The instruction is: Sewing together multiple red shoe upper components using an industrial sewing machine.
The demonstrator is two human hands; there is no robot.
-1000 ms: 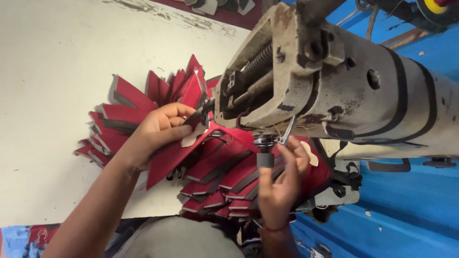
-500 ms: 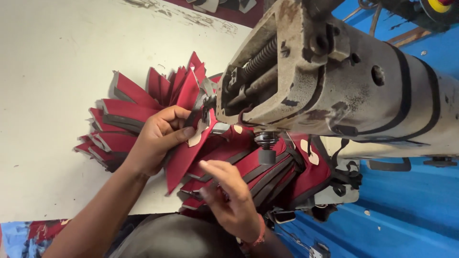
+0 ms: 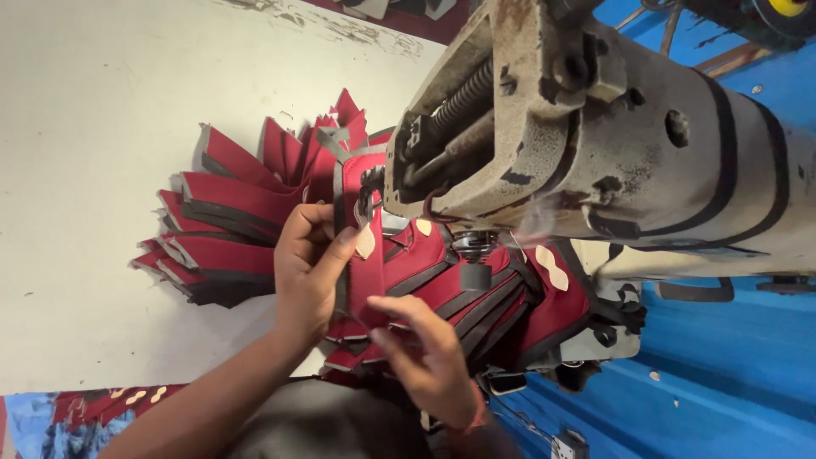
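Left hand (image 3: 308, 268) and right hand (image 3: 425, 357) both pinch the red piece (image 3: 361, 276) in their fingers, under the sewing machine (image 3: 595, 144), stack (image 3: 229, 229) beside.

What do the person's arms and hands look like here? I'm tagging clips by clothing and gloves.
Both are bare: no gloves on the left hand or the right hand, and no sleeves cover the forearms as far as the view shows. The only thing worn is a thin reddish band around the right wrist. No rings or watch can be seen.
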